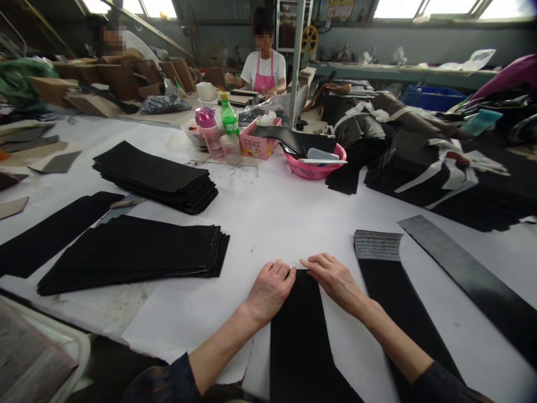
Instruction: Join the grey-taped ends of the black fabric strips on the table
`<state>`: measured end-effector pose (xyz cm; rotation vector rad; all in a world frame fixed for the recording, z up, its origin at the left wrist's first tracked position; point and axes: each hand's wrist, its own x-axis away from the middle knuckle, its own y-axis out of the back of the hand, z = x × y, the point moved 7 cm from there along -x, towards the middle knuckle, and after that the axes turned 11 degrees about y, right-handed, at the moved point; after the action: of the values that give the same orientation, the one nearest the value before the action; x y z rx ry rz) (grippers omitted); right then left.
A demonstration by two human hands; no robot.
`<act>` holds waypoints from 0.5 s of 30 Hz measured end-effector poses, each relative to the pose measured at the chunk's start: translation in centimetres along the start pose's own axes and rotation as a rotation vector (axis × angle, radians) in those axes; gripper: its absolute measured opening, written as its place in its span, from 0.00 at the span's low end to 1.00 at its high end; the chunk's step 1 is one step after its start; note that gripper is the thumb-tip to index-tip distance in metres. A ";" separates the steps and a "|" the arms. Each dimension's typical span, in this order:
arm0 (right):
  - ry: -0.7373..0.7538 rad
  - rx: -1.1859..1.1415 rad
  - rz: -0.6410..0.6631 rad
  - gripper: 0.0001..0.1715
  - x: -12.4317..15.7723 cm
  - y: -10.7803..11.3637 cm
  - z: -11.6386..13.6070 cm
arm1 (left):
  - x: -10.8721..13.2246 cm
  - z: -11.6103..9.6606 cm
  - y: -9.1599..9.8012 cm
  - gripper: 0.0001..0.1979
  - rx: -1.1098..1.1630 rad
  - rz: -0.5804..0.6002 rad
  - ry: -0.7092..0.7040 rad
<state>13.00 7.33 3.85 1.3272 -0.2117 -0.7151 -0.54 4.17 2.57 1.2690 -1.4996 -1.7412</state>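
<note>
A long black sheet (298,336) lies in front of me, its far end on the white tabletop. My left hand (271,291) is at the far left corner of this sheet, fingers curled and closed on its edge. At the far right corner is my right hand (335,282), thumb and fingers pressed together on the edge, the index finger pointing left. The fingertips of both hands are close but apart. Just right of my right hand lies a black strip (403,308) with a grey, streaked far end. What lies under my fingers is hidden.
Two stacks of black panels, a nearer stack (138,246) and a farther stack (155,173), stand left. A pink basin (314,168), a green bottle (229,115) and a pink box (258,144) sit ahead. A shiny dark strip (465,274) lies right. A person (264,67) works across the table.
</note>
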 end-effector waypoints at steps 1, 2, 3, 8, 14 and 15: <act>0.004 -0.010 0.000 0.20 -0.6 -0.6 0.3 | 0.0 0.2 0.0 0.14 0.028 -0.005 0.014; 0.010 -0.009 0.004 0.20 -1.1 -1.3 0.6 | 0.0 0.5 0.0 0.13 0.061 -0.004 0.030; 0.013 0.001 0.010 0.21 -1.5 -1.8 0.7 | 0.0 0.9 -0.1 0.12 0.096 0.003 0.046; 0.009 0.040 0.020 0.24 -1.7 -2.7 0.4 | 0.1 2.3 -0.1 0.08 0.240 0.047 0.071; 0.027 0.070 0.085 0.30 -1.7 -2.5 0.9 | 0.1 3.3 0.1 0.08 0.298 0.047 -0.021; 0.029 0.075 0.093 0.32 -1.7 -2.4 1.0 | 0.1 3.3 0.2 0.08 0.290 0.043 -0.047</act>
<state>10.28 7.35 2.27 1.3891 -0.2774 -0.6142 -3.58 5.58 2.54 1.3303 -1.8443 -1.5771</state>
